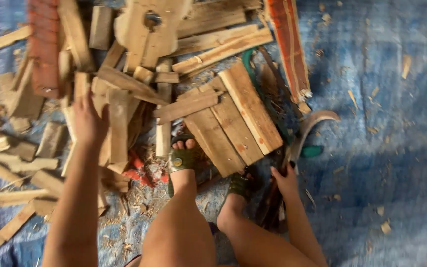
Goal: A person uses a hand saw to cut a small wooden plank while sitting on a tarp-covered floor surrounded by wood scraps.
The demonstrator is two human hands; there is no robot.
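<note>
Hands in a pile of wood scraps on a blue tarp (396, 99).

The left hand (89, 123) lies on a plank (118, 126) in the heap, fingers curled over its edge (the tips are hidden). The right hand (285, 179) rests low beside the right foot (237, 186), fingers closed around a dark handle (272, 200) near a curved blade (312, 123); the left foot (181, 158) stands among the boards (233, 121).

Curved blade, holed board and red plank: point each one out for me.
curved blade (317, 120), head view, on the pale arc of its tip.
board with a round hole (144, 34), head view, on the flat face below the hole.
red plank (288, 47), head view, mid-length on its painted face.
</note>
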